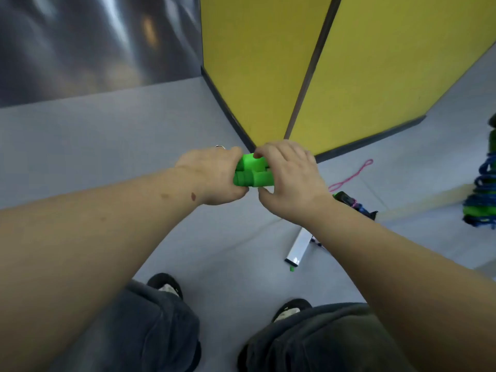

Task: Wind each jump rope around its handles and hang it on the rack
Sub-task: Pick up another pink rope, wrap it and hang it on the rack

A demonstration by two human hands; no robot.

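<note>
A bright green jump rope bundle (252, 171) with its two handles side by side sits between my hands at the middle of the view. My left hand (214, 175) grips its left end, and my right hand (290, 178) curls over its right end with the thumb underneath. On the grey floor to the right lies a loose pink rope (351, 175) leading to dark handles (349, 201) with blue cord. At the far right edge hang wound blue and green ropes (483, 194) on what looks like the rack.
Yellow partition panels (362, 63) with dark base trim stand straight ahead. A white bar (298, 248) lies on the floor right of my feet. My legs and dark shoes (166, 285) fill the bottom. A dark shiny surface is at the upper left.
</note>
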